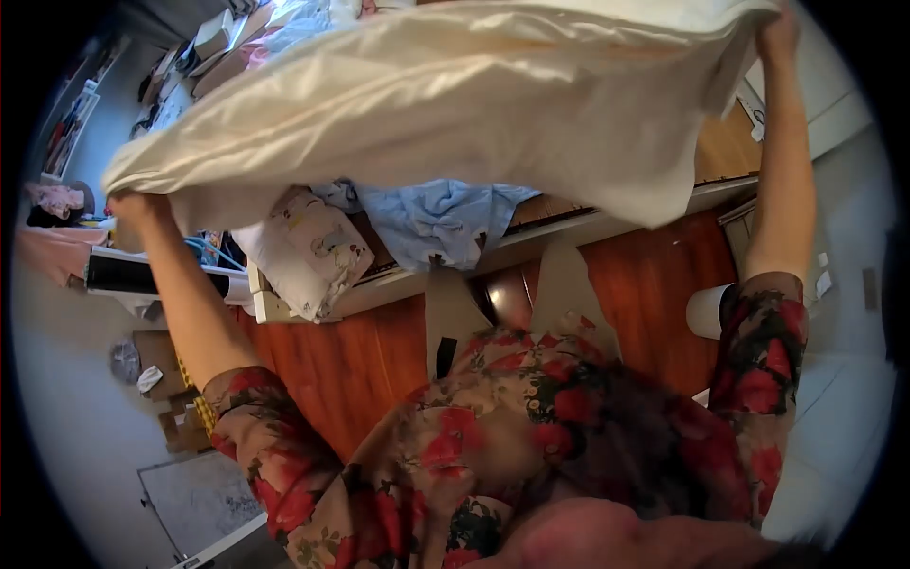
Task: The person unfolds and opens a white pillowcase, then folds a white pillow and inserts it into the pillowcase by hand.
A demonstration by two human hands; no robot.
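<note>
A large cream-white cloth (pixel 455 104), perhaps a sheet or cover, is stretched out in the air between my two raised hands. My left hand (pixel 140 211) is closed on its lower left corner. High at the right, my right hand (pixel 779 36) grips the opposite corner, its fingers partly hidden by the fabric. The cloth sags and ripples in the middle, and its lower edge hangs over the bed. Below it lie a light blue garment (pixel 441 223) and a white printed pillow (pixel 308 251) at the bed's near edge.
The bed frame (pixel 398 289) runs across in front of my legs, above a reddish wooden floor (pixel 351 370). A white bin (pixel 706 311) stands at the right. Cardboard boxes (pixel 185 427) are on the left, and clothes and boxes are piled at the back left.
</note>
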